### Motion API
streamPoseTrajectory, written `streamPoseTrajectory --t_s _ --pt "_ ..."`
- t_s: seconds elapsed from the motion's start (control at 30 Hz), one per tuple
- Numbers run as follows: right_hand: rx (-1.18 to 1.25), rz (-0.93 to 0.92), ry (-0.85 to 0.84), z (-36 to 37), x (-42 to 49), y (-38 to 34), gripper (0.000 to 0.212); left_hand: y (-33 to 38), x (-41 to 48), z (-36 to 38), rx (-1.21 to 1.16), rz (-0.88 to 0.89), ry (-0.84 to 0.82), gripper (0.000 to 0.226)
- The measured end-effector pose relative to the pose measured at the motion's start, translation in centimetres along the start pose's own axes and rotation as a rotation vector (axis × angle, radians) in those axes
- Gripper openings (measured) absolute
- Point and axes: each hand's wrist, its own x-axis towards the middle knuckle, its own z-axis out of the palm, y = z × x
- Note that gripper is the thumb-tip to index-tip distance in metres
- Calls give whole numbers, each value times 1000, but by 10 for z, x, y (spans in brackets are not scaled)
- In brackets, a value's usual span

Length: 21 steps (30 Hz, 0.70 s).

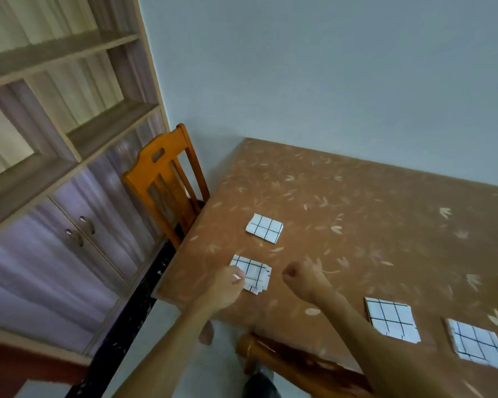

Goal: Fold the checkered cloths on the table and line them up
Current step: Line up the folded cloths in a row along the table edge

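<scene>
Several folded white cloths with black check lines lie on the brown leaf-patterned table (357, 214). One folded cloth (264, 227) lies toward the far left. A second folded cloth (255, 273) lies nearer me at the left edge, its layers slightly uneven. My left hand (227, 284) rests on that cloth's left side, fingers curled onto it. My right hand (302, 278) hovers just right of it, closed in a loose fist and holding nothing. Two more folded cloths (391, 318) (479, 347) lie side by side at the near right.
An orange wooden chair (164, 179) stands at the table's left end against the wall. A wooden shelf unit with cabinet doors (69, 196) fills the left. Another chair's wooden back (293, 360) shows at the near table edge. The wall runs behind the table.
</scene>
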Motion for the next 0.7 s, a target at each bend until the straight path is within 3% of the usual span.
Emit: streamPoseTrajectory --t_s 0.13,0.3,0.4,0.53,0.7 --pt "101 26 36 -7 59 16 20 15 66 12 -118 -34 -33 16" --pt "167 86 5 -16 140 26 22 32 141 38 -269 -183 -144 26" --pt "121 26 -10 -14 196 25 34 36 179 59 -356 -271 -155 27" --pt "28 10 -48 6 249 23 45 36 220 83 -441 -370 -43 15" --pt "58 87 -39 26 248 31 42 24 246 101 -361 -320 179 15"
